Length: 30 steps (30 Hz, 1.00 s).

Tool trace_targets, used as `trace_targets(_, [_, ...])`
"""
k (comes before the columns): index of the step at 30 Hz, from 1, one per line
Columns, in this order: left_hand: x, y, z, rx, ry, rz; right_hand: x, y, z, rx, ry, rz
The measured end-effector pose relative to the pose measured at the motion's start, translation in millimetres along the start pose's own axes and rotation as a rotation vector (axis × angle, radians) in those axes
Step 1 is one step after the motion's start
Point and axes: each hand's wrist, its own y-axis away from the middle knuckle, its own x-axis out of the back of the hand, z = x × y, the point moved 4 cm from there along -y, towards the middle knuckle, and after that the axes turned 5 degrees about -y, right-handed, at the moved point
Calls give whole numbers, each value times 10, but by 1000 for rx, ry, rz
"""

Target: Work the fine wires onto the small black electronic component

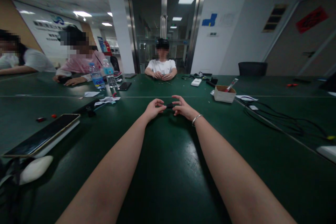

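Both of my arms reach forward over the dark green table (pixel 162 168). A small black object (pixel 169 105) sits between my fingertips, just above or on the tabletop; its kind is too small to make out. My left hand (pixel 154 109) pinches its left end between thumb and fingers. On the other side, my right hand (pixel 184 107) holds the right end with thumb and fingertips, the upper finger raised away from it. A silver bracelet (pixel 196 120) circles my right wrist. My fingers partly hide the black object.
At left lie a phone (pixel 43 134) on a white box, a white rounded object (pixel 36 169) and paper scraps (pixel 107 100). Water bottles (pixel 97 77) stand farther back. A small box (pixel 224 94) and black cables (pixel 278 115) are at right. Several people sit around the table.
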Motion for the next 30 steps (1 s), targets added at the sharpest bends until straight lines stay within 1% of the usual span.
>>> trace_targets(4, [3, -13, -19, -13, 2, -8, 15, -31, 46, -61, 41, 65])
trace_targets(5, [3, -16, -24, -14, 1, -8, 9, -35, 51, -74, 58, 52])
trace_targets(8, [5, -19, -28, -12, 1, 2, -11, -23, 15, -10, -2, -10])
trace_targets(9, [5, -17, -26, -10, 4, 5, -8, -17, 9, -4, -22, -5])
trace_targets(13, [-1, -5, -10, -15, -1, -2, 10, -17, 31, -53, 28, 74])
trace_targets(15, [-3, -5, -11, -16, -5, -3, 0, -14, 30, -54, 61, 51])
trace_targets(17, [-3, -11, -21, -15, -2, 5, -11, 0, 3, -7, 17, 0])
trace_targets(18, [-2, -15, -27, -13, 0, 10, -7, 7, -5, 3, -12, -1])
trace_targets(21, [-5, -24, -38, -16, 11, 13, 8, 4, 6, -24, -33, 45])
trace_targets(24, [-7, -22, -30, -19, 11, 11, 9, -31, 44, -69, 28, 92])
trace_targets(27, [-7, -14, -17, -18, -6, 13, -2, -40, 50, -57, 41, 37])
trace_targets(30, [-8, -10, -13, -10, -12, 15, 10, -18, 26, -6, -42, -1])
